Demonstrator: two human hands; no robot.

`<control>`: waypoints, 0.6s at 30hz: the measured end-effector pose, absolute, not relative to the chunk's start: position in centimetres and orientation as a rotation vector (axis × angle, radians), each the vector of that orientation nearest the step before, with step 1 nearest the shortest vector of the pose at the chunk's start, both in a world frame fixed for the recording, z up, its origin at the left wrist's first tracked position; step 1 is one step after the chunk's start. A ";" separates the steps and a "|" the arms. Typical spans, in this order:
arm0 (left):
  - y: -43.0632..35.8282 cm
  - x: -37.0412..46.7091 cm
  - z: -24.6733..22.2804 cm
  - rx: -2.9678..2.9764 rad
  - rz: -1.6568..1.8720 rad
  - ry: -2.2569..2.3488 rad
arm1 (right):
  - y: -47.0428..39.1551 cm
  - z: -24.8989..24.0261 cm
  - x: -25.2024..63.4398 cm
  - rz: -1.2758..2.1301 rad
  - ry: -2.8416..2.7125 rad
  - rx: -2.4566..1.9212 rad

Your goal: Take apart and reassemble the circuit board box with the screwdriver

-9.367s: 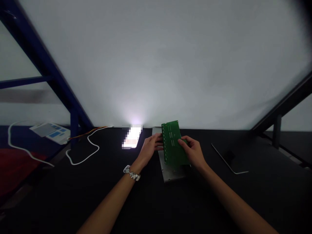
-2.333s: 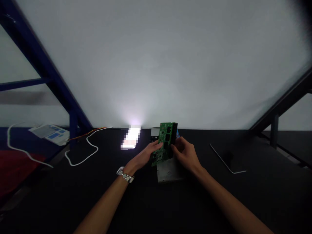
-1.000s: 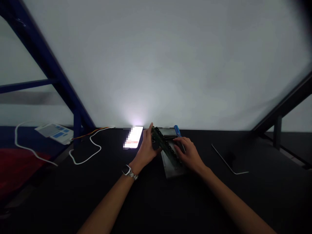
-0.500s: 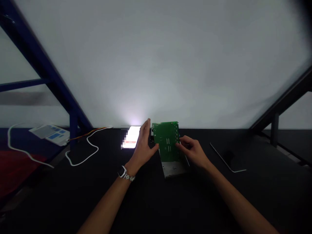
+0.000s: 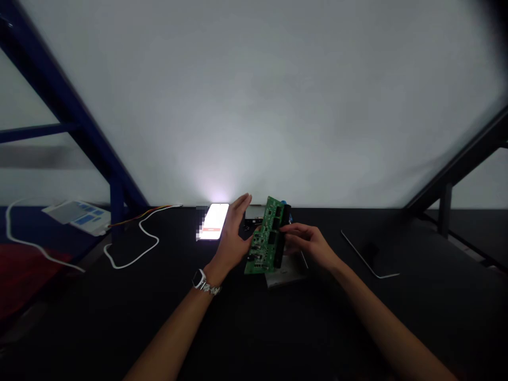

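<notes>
A green circuit board (image 5: 262, 246) stands tilted in front of me, its component side with black parts turned into view. My right hand (image 5: 313, 246) pinches it along its right side, fingers closed against the dark strip there. At the board's left side is my left hand (image 5: 232, 235), fingers stretched upward and apart from the thumb. The thumb's tip reaches the board's left edge; whether it presses on it I cannot tell. Under and behind the board lies a grey metal plate (image 5: 283, 279), partly covered. Small dark parts (image 5: 252, 222) show behind, between the hands.
A phone with a lit screen (image 5: 216, 222) lies left of my left hand. Farther left are a white cable (image 5: 156, 242) and a white-and-blue card (image 5: 81, 218). A thin bent rod (image 5: 359, 256) lies at the right. Blue frame bars (image 5: 85, 127) stand before a pale wall (image 5: 254, 106).
The circuit board has turned over from its plain back to its component side and now leans. My right hand keeps hold of it; my left hand has barely moved.
</notes>
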State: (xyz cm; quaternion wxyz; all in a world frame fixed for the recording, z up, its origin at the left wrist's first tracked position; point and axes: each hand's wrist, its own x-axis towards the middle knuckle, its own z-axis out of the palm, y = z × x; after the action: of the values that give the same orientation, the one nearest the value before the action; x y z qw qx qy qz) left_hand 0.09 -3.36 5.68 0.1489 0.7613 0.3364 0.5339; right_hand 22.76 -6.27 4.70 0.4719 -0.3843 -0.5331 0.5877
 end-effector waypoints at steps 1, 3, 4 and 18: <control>-3.5 0.3 5.6 2.184 1.530 0.953 | -6.3 4.5 22.4 1.453 -1.285 -0.937; -3.7 0.8 5.3 2.159 1.523 0.937 | -6.3 4.1 21.6 1.474 -1.258 -0.929; -3.9 1.1 5.2 2.141 1.519 0.940 | -6.3 3.9 21.3 1.482 -1.247 -0.923; -4.9 3.0 4.4 1.766 1.321 1.028 | -6.4 5.1 21.2 1.526 -1.189 -0.964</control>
State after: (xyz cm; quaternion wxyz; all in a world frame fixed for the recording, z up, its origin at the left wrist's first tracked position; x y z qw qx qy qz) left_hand 3.02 -4.85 4.35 0.3470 0.6806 0.3963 0.5092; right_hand 21.17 -6.39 5.09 0.4708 -0.3934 -0.4854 0.6228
